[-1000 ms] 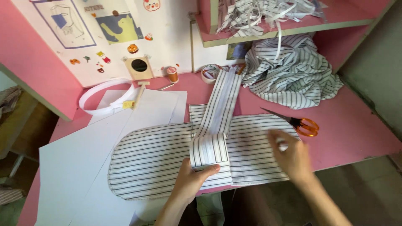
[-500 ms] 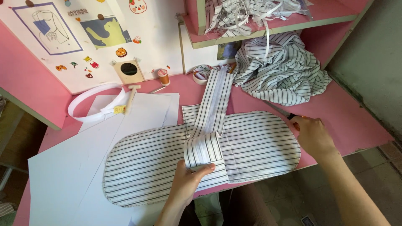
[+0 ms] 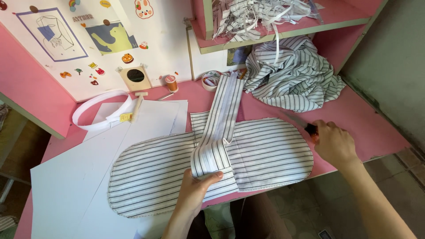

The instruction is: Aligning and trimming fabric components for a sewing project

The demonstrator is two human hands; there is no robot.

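Note:
A long oval piece of black-and-white striped fabric [image 3: 270, 150] lies flat on the pink desk [image 3: 367, 124]. A narrow striped fabric strip [image 3: 221, 119] runs across its middle and folds over at the near edge. My left hand [image 3: 195, 188] pinches that folded end against the oval piece. My right hand [image 3: 334, 144] rests at the oval's right end, closed over the orange handles of a pair of scissors [image 3: 303, 124] whose blades point up-left.
White paper sheets [image 3: 75, 177] lie on the left. A white headband [image 3: 99, 115], a small wooden hammer [image 3: 137, 104], a thread spool [image 3: 171, 82] and a tape roll [image 3: 210, 80] sit at the back. Crumpled striped cloth [image 3: 296, 75] is heaped back right; fabric scraps fill the shelf [image 3: 283, 31].
My right hand moved right, off the oval fabric's edge, onto the scissors and closed on their handles. My left hand stayed on the folded strip.

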